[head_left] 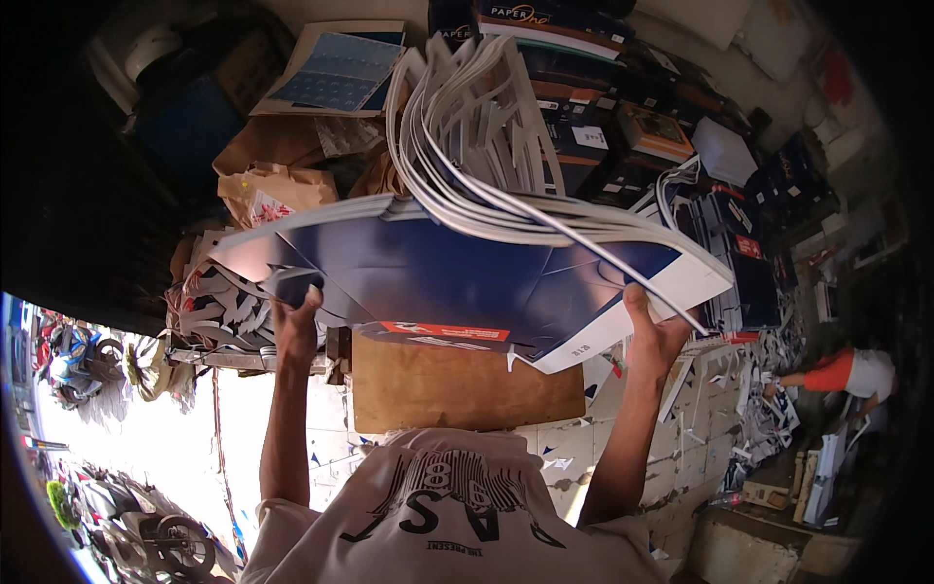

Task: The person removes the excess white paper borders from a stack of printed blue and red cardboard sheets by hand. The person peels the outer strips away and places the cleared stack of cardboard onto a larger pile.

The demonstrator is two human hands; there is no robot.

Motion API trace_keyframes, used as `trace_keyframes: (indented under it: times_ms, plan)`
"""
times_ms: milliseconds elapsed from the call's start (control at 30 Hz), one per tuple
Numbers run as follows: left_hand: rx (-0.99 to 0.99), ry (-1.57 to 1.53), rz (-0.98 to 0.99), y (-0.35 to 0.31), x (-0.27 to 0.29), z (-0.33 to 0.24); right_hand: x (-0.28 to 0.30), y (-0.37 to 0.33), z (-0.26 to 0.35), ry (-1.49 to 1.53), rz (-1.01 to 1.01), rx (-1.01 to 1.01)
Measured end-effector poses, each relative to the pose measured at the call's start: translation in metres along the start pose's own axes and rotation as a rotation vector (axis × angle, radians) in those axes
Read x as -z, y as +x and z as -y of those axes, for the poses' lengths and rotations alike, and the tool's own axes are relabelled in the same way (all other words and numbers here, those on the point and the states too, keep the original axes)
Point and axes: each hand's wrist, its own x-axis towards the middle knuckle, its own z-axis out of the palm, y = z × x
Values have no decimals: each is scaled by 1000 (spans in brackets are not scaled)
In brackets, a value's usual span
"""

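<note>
My left hand [297,313] clamps the left end of a creased dark-blue printed sheet [428,277], my right hand [658,331] its white right end; remotely, I see it spanning between both, over a brown board's [467,384] far edge.

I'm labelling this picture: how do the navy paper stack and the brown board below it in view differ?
Colour: the paper stack shows a shiny navy face with a red patch; the brown board looks plain.
Pose: the paper stack is bent, held by the left hand and right hand; the brown board looks flat, with neither hand on it.
Layers: the paper stack shows many; the brown board shows one surface.
Shared: both are broad.
</note>
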Motion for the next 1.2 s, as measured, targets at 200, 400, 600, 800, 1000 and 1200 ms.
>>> trace_keyframes:
  times_ms: [200,400,600,800,1000,1200]
  plan:
    - [-106,196,186,8,58,10,43,16,-22,21,178,-95]
    - [-812,1493,256,-4,-71,-201,71,42,-16,-171,323,-44]
    - [-526,1397,750,-6,-152,-194,30,95,149,-757,981,246]
    - [-588,1216,758,-10,-145,-184,-67,61,155,-712,1097,158]
    - [-512,1179,731,-12,-150,-186,-64,60,132,-517,956,337]
    - [-534,1129,902,-23,-140,-188,-29,115,96,-954,428,878]
